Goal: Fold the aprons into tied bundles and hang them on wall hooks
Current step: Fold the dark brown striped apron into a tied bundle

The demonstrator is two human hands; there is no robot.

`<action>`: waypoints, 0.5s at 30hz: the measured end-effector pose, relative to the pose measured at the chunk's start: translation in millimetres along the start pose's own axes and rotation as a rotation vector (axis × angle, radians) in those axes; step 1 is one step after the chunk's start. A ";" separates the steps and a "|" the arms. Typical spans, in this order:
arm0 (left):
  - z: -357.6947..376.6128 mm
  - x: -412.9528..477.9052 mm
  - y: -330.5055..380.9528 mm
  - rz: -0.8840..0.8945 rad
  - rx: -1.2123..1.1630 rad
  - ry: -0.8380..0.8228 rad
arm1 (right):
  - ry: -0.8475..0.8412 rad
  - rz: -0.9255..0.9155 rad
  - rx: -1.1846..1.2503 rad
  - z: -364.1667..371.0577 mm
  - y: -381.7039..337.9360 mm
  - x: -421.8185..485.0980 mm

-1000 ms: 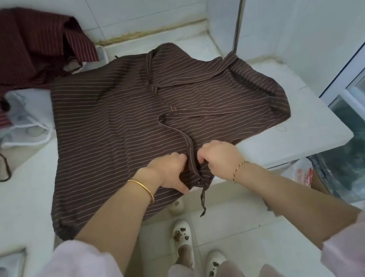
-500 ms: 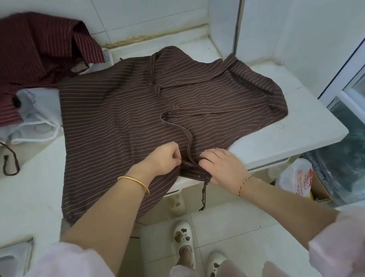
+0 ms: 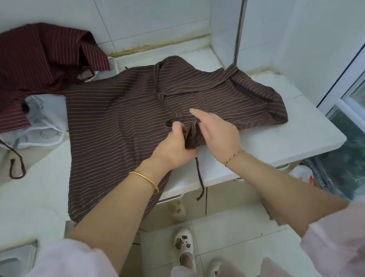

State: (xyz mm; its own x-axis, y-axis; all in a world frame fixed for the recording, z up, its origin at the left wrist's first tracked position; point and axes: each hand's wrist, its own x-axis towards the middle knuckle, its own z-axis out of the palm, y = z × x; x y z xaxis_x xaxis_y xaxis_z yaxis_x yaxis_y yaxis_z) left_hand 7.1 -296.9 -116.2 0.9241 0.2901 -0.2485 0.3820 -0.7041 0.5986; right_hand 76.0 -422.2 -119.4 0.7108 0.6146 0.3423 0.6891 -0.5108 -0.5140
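Indoors, white counter (image 3: 273,148) by tiled wall (image 3: 146,13) bears brown apron (image 3: 115,124); left hand (image 3: 173,150) grips it, right hand (image 3: 219,132) flat.

Bare counter either side of the spread apron, wall behind

The brown striped apron (image 3: 127,123) covers the middle of the white counter (image 3: 284,142), with the left hand (image 3: 171,151) and right hand (image 3: 218,133) at its near edge. Bare top lies open to its right, and at near left toward the sink (image 3: 12,255). At far left a maroon apron heap (image 3: 13,75) over a white cloth (image 3: 40,128) blocks the way. A tiled wall (image 3: 146,13) closes the back.
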 end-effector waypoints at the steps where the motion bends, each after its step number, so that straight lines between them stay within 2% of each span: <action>1: -1.5 -0.3 0.7 0.005 0.053 0.098 | 0.024 0.006 -0.004 -2.6 -1.5 4.8; 4: -12.7 0.3 -2.3 0.083 0.302 0.396 | 0.121 0.057 0.063 -12.2 -4.9 18.8; 6: -23.9 1.3 -3.5 0.212 0.471 0.553 | 0.153 0.092 0.091 -18.0 -8.7 29.4; 8: -33.3 2.9 -2.7 0.373 0.533 0.658 | 0.158 0.105 0.090 -21.9 -13.3 38.7; 10: -41.0 2.6 3.9 0.427 0.486 0.649 | 0.151 0.117 0.067 -25.2 -15.3 46.9; 15: -56.5 8.1 16.6 0.039 0.007 0.392 | 0.051 0.164 -0.055 -25.6 -9.6 56.2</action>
State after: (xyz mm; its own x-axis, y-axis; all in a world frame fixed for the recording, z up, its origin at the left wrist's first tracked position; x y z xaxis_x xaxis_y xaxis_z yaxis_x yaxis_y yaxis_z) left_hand 21.0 -269.6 -65.2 0.8688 0.4878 0.0852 0.3478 -0.7235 0.5963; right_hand 113.0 -398.2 -75.1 0.8197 0.4896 0.2973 0.5688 -0.6345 -0.5234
